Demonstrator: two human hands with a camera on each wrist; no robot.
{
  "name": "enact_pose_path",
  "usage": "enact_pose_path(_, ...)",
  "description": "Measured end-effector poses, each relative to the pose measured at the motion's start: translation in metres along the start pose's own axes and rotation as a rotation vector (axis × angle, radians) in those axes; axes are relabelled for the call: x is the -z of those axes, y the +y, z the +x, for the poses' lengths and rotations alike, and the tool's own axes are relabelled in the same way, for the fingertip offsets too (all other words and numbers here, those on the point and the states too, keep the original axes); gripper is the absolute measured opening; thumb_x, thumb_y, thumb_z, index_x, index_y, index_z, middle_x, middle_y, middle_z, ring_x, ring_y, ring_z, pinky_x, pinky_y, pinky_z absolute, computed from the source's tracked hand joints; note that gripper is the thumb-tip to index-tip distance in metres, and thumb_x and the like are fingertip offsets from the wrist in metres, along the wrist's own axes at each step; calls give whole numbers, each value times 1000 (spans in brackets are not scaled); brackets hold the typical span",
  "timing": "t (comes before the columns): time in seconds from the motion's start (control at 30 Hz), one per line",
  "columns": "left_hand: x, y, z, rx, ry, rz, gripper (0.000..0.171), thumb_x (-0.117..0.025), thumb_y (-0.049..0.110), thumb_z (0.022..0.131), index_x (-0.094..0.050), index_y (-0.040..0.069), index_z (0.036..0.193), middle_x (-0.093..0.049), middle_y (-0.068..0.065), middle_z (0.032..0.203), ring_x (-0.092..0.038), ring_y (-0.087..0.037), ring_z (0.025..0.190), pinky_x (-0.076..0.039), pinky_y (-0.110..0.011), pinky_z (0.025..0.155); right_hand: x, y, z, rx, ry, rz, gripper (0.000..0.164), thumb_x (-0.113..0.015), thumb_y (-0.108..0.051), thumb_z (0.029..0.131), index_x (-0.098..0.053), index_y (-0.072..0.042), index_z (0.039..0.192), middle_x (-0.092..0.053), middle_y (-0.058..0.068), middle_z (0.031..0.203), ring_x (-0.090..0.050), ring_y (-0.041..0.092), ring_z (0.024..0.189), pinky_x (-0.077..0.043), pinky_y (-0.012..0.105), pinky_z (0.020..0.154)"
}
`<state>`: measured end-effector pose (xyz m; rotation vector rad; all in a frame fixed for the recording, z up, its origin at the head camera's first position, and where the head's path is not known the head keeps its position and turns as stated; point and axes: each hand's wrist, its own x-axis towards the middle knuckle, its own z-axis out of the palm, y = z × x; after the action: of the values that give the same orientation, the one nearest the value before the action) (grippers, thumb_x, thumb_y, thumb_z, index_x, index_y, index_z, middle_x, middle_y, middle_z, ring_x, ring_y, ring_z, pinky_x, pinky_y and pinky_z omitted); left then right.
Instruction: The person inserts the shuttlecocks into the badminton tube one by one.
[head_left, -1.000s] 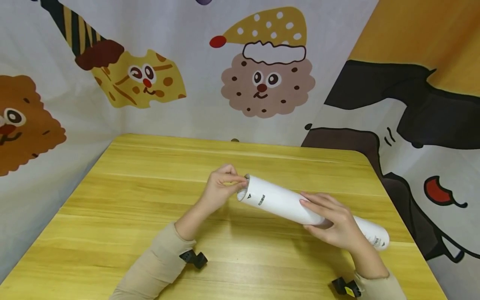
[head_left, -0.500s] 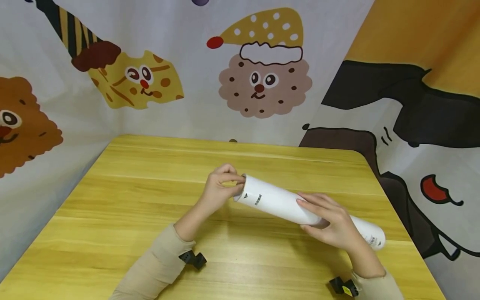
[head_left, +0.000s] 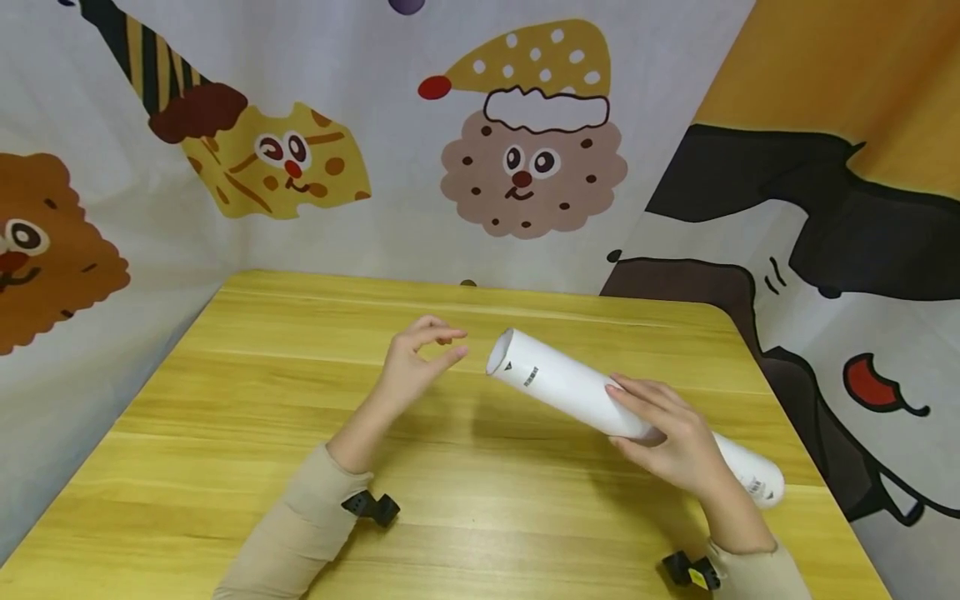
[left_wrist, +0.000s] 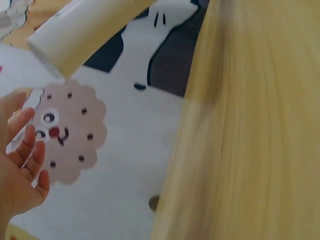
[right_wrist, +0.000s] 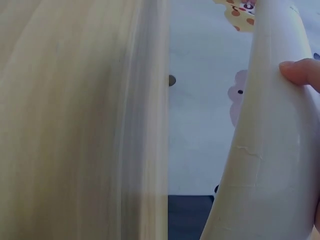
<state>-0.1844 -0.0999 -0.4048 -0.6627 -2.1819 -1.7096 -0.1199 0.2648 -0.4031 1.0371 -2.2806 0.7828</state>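
A long white tube with small dark print near both ends is held tilted above the table, its left end higher. My right hand grips it past the middle, thumb below and fingers over the top. The right wrist view shows the thumb on the tube. To the left, my left hand is apart from the tube's open left end, thumb and fingers spread with nothing between them. In the left wrist view the left hand has loosely bent fingers below the tube's end. The inside of the tube is mostly hidden.
A yellow wood-grain table lies beneath both arms. Behind it hangs a white curtain with cartoon prints. Small black cameras are strapped at the wrists, over beige sleeves.
My left hand was at the tube's left end, fingertips inside the opening. It has since drawn away to the left, and the tube's left end has risen slightly. My right hand keeps its grip.
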Motion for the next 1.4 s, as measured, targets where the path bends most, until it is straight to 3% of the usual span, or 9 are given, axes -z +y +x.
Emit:
enact_pose_path(0.1,11,5,0,32,8,20,19,-70,8,88,-71,1,106,-62,-12,99,-54,-27,96,-39,-38,85,2,6,-3,-63,-19,-59,55,-60,-52,89,-64,-12,127,-59,7,129,-54,25,114,-37,15,95)
enact_pose_path(0.2,22,14,-1,60,20,41,21,-67,5,89,-68,-4,108,-62,-18,104,-54,-30,100,-36,-41,88,2,15,-8,-112,-50,-120,55,-62,-52,87,-63,-16,129,-59,4,130,-54,25,114,-45,25,89)
enact_pose_path(0.33,33,17,-3,92,28,77,25,-67,4,89,-66,-6,112,-60,-21,110,-53,-33,104,-35,-44,90,1,27,-15,-143,-85,-186,61,-79,-32,74,-61,-18,131,-59,5,130,-55,28,111,-50,46,77)
enact_pose_path(0.5,43,9,-6,132,14,90,31,-67,6,90,-63,-5,118,-58,-21,116,-49,-37,109,-33,-48,92,0,37,-20,-175,-118,-229,75,-87,-15,62,-60,-20,132,-59,6,130,-56,29,107,-51,49,71)
enact_pose_path(0.73,51,3,-10,171,10,119,37,-68,6,89,-60,-6,122,-56,-22,122,-48,-38,113,-32,-55,95,-1,46,-26,-228,-166,-232,75,-88,-16,64,-59,-22,133,-57,6,132,-55,31,108,-50,50,72)
enact_pose_path(1.4,63,-1,-17,194,-6,139,38,-67,6,90,-58,-7,124,-55,-25,122,-46,-41,114,-31,-48,93,-2,58,-33,-283,-265,-207,73,-88,-20,67,-58,-19,134,-55,12,133,-51,34,115,-46,55,81)
